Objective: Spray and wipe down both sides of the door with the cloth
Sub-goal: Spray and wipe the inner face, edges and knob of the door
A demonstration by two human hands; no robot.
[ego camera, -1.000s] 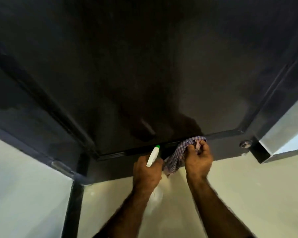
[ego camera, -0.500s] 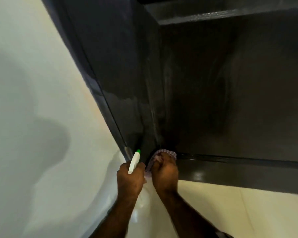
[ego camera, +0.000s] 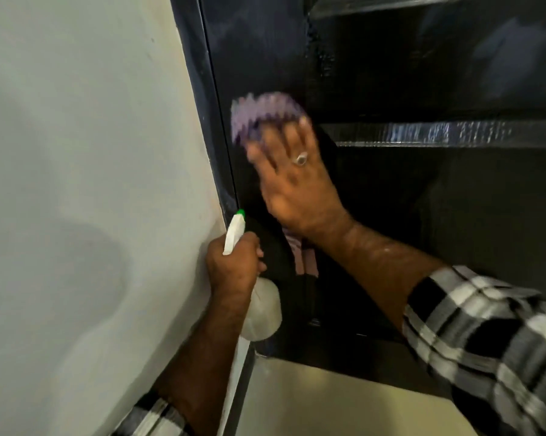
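Observation:
The dark panelled door (ego camera: 422,73) fills the right and top of the view. My right hand (ego camera: 296,180) lies flat with spread fingers on the purple checked cloth (ego camera: 262,118), pressing it against the door's left stile; the cloth is motion-blurred and a strip of it hangs below the wrist. Lower left, my left hand (ego camera: 233,265) grips a white spray bottle (ego camera: 263,309) by its neck, the green-tipped nozzle pointing up beside the door's edge.
A pale wall (ego camera: 86,184) covers the left half of the view, meeting the dark door frame (ego camera: 208,99). A horizontal rail (ego camera: 422,135) crosses the door at hand height. Pale floor (ego camera: 328,404) shows under the door's bottom edge.
My right hand has risen from the door's bottom rail up the left stile and flattened on the cloth. The view has swung closer; my left hand still holds the bottle.

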